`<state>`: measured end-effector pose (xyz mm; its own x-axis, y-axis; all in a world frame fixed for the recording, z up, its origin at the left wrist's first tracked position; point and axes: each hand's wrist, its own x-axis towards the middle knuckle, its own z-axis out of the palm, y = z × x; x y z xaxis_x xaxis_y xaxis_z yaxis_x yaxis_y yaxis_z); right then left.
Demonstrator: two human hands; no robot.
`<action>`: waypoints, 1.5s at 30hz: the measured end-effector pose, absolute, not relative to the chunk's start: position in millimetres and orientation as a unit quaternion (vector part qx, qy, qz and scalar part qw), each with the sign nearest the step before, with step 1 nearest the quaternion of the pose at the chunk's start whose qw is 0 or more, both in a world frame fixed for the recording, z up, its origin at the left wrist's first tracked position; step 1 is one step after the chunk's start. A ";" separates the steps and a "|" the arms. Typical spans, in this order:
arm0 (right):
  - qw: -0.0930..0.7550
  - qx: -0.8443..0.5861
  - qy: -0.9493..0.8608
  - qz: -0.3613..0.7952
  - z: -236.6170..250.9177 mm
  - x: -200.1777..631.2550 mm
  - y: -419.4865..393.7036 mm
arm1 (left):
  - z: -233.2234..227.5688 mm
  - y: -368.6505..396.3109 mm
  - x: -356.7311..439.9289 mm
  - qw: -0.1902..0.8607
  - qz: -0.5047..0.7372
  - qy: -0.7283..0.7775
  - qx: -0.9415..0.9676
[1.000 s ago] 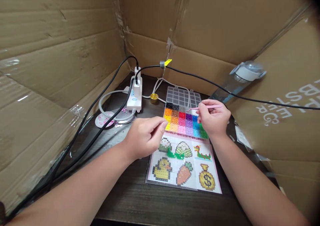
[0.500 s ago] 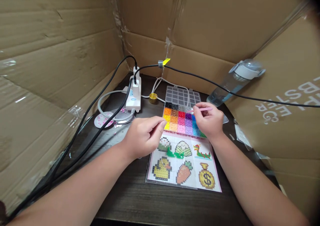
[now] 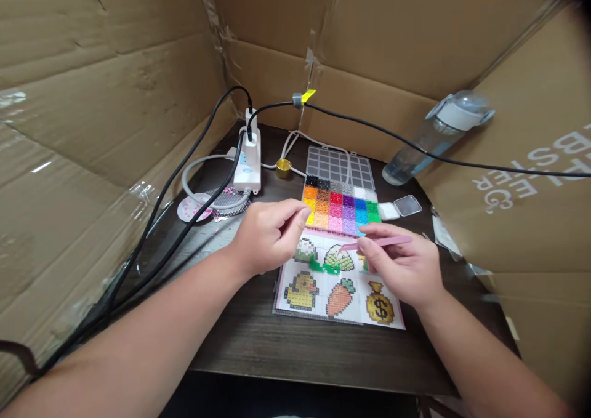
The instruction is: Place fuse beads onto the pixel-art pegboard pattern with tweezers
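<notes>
My right hand (image 3: 404,261) grips pink tweezers (image 3: 385,241), whose tips point left over the pattern sheet (image 3: 357,307). Pixel pictures of a duck, a carrot and a money bag are printed on that sheet. Near the tips lies a strip of green beads (image 3: 325,266) on the sheet's upper half. Whether the tips pinch a bead is too small to tell. My left hand (image 3: 270,233) is closed at the sheet's upper left, thumb against curled fingers; anything inside is hidden. Just beyond both hands sits the bead box (image 3: 341,202), its compartments filled with beads sorted by colour.
Behind the box lies its gridded lid (image 3: 339,167). A small open case (image 3: 390,210) is at its right, near a water bottle (image 3: 436,138). A power strip (image 3: 248,168), a gold cup (image 3: 283,168) and a pink-dotted disc (image 3: 194,209) stand left. Black cables (image 3: 364,122) cross overhead.
My right hand has moved from over the bead box down toward me, bringing the tweezers above the sheet near the green beads. My left hand stays closed in nearly the same place.
</notes>
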<state>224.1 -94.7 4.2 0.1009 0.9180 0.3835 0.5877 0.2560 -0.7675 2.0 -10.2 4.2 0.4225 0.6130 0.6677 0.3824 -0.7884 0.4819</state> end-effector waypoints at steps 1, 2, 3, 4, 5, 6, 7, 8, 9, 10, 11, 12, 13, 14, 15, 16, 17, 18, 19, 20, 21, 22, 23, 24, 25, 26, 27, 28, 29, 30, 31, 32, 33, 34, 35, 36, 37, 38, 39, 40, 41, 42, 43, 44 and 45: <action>0.468 -0.582 -0.632 0.209 0.5 228.2 -95.0 | 4.5 -9.9 2.1 0.126 0.448 0.301 0.832; 0.478 -0.577 -0.618 0.240 -2.7 233.0 -94.1 | 4.7 -9.5 2.2 0.121 0.450 0.303 0.831; 0.488 -0.570 -0.605 0.268 -5.6 238.3 -92.4 | 4.9 -9.2 2.3 0.117 0.452 0.306 0.830; 0.496 -0.561 -0.595 0.292 -8.2 243.7 -90.2 | 5.1 -8.8 2.3 0.112 0.454 0.308 0.829; 0.501 -0.551 -0.590 0.313 -10.4 249.0 -87.7 | 5.2 -8.4 2.4 0.108 0.454 0.309 0.828; 0.503 -0.541 -0.586 0.333 -12.5 253.8 -85.3 | 5.4 -8.1 2.4 0.105 0.453 0.311 0.829; 0.501 -0.530 -0.585 0.355 -14.5 257.9 -83.1 | 5.5 -7.8 2.3 0.103 0.452 0.313 0.829; 0.497 -0.518 -0.584 0.379 -16.4 261.3 -81.0 | 5.8 -7.5 2.2 0.101 0.450 0.314 0.830; 0.488 -0.505 -0.586 0.405 -18.2 264.0 -79.3 | 6.0 -7.1 2.0 0.100 0.449 0.317 0.830; 0.475 -0.491 -0.590 0.430 -19.9 266.1 -77.8 | 6.3 -6.8 1.8 0.099 0.448 0.319 0.829; 0.462 -0.479 -0.597 0.448 -21.5 267.7 -76.6 | 6.6 -6.5 1.6 0.098 0.448 0.322 0.828; 0.450 -0.467 -0.606 0.461 -22.9 268.9 -75.7 | 6.9 -6.1 1.3 0.098 0.448 0.326 0.827; 0.438 -0.458 -0.615 0.469 -24.2 270.0 -74.9 | 7.2 -5.9 1.2 0.099 0.447 0.330 0.826; 0.430 -0.452 -0.623 0.471 -25.3 270.8 -74.4 | 7.4 -5.7 1.1 0.098 0.445 0.335 0.825; 0.425 -0.449 -0.630 0.470 -26.2 271.4 -74.0 | 7.6 -5.5 1.0 0.098 0.443 0.339 0.824; 0.423 -0.450 -0.634 0.466 -26.8 271.9 -73.8 | 7.6 -5.4 1.1 0.097 0.442 0.342 0.824; 0.423 -0.453 -0.635 0.461 -27.3 272.1 -73.7 | 7.6 -5.2 1.2 0.096 0.439 0.344 0.824; 0.424 -0.457 -0.635 0.457 -27.5 272.1 -73.7 | 7.4 -5.0 1.4 0.095 0.437 0.345 0.825; 0.425 -0.461 -0.633 0.454 -27.6 271.8 -73.7 | 7.2 -4.8 1.6 0.094 0.434 0.344 0.827; 0.426 -0.464 -0.631 0.453 -27.7 271.3 -73.7 | 6.9 -4.6 1.7 0.092 0.432 0.344 0.829; 0.428 -0.465 -0.630 0.453 -27.6 270.6 -73.6 | 6.5 -4.4 1.9 0.090 0.428 0.345 0.830; 0.429 -0.464 -0.629 0.454 -27.5 269.9 -73.6 | 6.1 -4.2 1.9 0.088 0.426 0.347 0.831; 0.429 -0.462 -0.628 0.455 -27.4 269.1 -73.4 | 5.7 -4.0 1.9 0.087 0.425 0.349 0.831; 0.428 -0.462 -0.629 0.456 -27.3 268.5 -73.2 | 5.3 -3.9 1.9 0.086 0.425 0.351 0.830; 0.425 -0.463 -0.629 0.457 -27.2 268.0 -73.0 | 5.0 -3.8 1.9 0.084 0.425 0.354 0.829; 0.422 -0.465 -0.630 0.457 -27.0 267.7 -72.8 | 4.8 -3.8 1.8 0.082 0.425 0.356 0.828; 0.418 -0.468 -0.629 0.457 -26.9 267.6 -72.6 | 4.6 -3.7 1.8 0.081 0.425 0.358 0.828; 0.414 -0.471 -0.630 0.458 -26.8 267.5 -72.5 | 4.5 -3.6 1.8 0.078 0.425 0.358 0.828; 0.411 -0.473 -0.631 0.457 -26.6 267.5 -72.3 | 4.5 -3.4 1.8 0.075 0.423 0.358 0.829; 0.410 -0.475 -0.632 0.455 -26.5 267.5 -72.2 | 4.5 -3.2 1.8 0.072 0.423 0.357 0.830; 0.408 -0.476 -0.634 0.453 -26.4 267.5 -72.2 | 4.6 -3.1 1.9 0.070 0.422 0.357 0.830; 0.407 -0.478 -0.635 0.450 -26.4 267.4 -72.1 | 4.6 -2.9 1.9 0.069 0.421 0.356 0.831; 0.405 -0.480 -0.636 0.449 -26.4 267.3 -72.1 | 4.6 -2.7 2.0 0.068 0.421 0.356 0.832; 0.403 -0.482 -0.636 0.449 -26.5 267.2 -72.1 | 4.6 -2.6 2.0 0.067 0.421 0.356 0.832; 0.400 -0.484 -0.635 0.450 -26.6 267.1 -72.2 | 4.6 -2.6 2.0 0.067 0.421 0.356 0.832; 0.396 -0.485 -0.635 0.452 -26.7 267.1 -72.3 | 4.5 -2.6 2.0 0.067 0.420 0.358 0.831; 0.394 -0.486 -0.635 0.453 -26.8 267.1 -72.4 | 4.4 -2.7 2.0 0.066 0.420 0.359 0.831; 0.393 -0.487 -0.634 0.454 -26.9 267.1 -72.6 | 4.3 -2.8 2.1 0.066 0.420 0.362 0.830; 0.391 -0.489 -0.634 0.454 -27.0 267.1 -72.7 | 4.2 -3.0 2.2 0.066 0.421 0.364 0.828; 0.389 -0.491 -0.634 0.453 -27.1 267.0 -72.8 | 4.1 -3.2 2.3 0.066 0.421 0.367 0.827; 0.387 -0.494 -0.633 0.453 -27.1 266.9 -72.9 | 4.0 -3.4 2.4 0.068 0.421 0.369 0.826; 0.386 -0.497 -0.632 0.452 -27.1 266.8 -72.9 | 3.9 -3.6 2.6 0.069 0.422 0.370 0.825; 0.385 -0.498 -0.631 0.453 -27.0 266.7 -72.9 | 3.8 -3.7 2.7 0.071 0.423 0.371 0.824; 0.386 -0.499 -0.629 0.454 -26.9 266.6 -72.9 | 3.8 -3.7 2.7 0.073 0.423 0.370 0.824; 0.386 -0.498 -0.628 0.456 -26.8 266.4 -72.8 | 3.8 -3.6 2.8 0.073 0.424 0.369 0.824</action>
<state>266.4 -72.8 -26.8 -0.2050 0.9783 0.0313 0.2747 0.0882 -0.9575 2.8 -3.6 3.8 0.3681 0.6707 0.6440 0.5461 -0.7165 0.4341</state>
